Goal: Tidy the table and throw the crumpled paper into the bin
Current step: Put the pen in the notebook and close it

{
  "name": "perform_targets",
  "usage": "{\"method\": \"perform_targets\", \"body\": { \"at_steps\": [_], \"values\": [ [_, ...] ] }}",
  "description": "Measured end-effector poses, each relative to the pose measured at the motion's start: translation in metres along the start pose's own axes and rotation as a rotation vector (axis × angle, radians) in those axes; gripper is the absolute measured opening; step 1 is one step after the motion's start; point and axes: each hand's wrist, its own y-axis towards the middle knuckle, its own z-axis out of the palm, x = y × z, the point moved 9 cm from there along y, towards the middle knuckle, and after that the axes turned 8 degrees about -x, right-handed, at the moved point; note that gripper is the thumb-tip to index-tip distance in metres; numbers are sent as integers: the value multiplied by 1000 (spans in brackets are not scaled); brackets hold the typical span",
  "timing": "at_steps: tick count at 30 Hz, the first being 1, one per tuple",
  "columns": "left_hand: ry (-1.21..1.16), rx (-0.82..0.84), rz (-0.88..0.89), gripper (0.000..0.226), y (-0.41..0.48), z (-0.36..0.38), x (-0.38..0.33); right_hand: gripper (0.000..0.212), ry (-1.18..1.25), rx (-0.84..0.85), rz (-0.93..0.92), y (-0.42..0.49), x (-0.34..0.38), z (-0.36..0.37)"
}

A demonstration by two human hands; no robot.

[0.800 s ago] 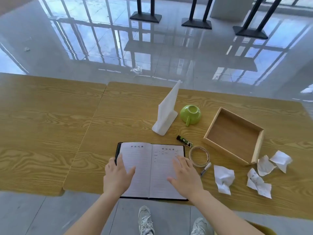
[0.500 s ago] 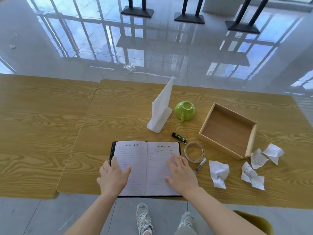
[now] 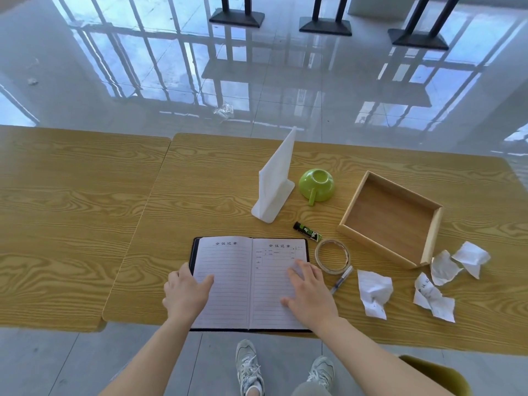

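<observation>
Wooden worktop [image 3: 217,195], one wooden tray [image 3: 377,246], one open notebook [image 3: 248,284]. The left hand [image 3: 185,292] and right hand [image 3: 311,292] rest flat on its pages, gripping nothing. Four crumpled papers [image 3: 374,292] lie right of the notebook, by the tray; one tape roll [image 3: 334,270], one pen [image 3: 341,280].

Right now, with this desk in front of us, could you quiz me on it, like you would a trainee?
1. True or false: the wooden tray is empty.
2. What lies between the open notebook and the tray? A) tape roll B) green cup C) white stand
3. How many crumpled papers lie on the table?
Key: 1 true; 2 A; 3 four.
</observation>
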Motion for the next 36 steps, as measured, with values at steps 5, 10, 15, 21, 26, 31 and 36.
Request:
{"method": "perform_targets", "body": {
  "at_steps": [5, 10, 15, 21, 26, 31, 36],
  "values": [
    [-72, -38, 12, 76, 10, -17, 2, 72, 29, -15, 25, 1, -1, 0],
    [-295, -56, 98, 45, 4, -40, -16, 75, 36, -7, 48, 1, -3, 2],
    [-353, -42, 227, 50, -17, -49, -35, 73, 73, -25, 66, 0, -5, 2],
    [-422, -6, 281, 57, -38, -49, -48, 60, 175, 1, 108, 0, -10, 2],
    [-470, 65, 399, 57, -64, -36, -82, 50, 418, -51, 211, 0, -23, -10],
    [-372, 9, 517, 54, -92, -21, -116, 33, 692, -177, 332, -1, -33, -38],
    [-238, -34, 603, 51, -115, -1, -145, 24, 1171, -96, 439, 21, -20, -58]
  ]
}}
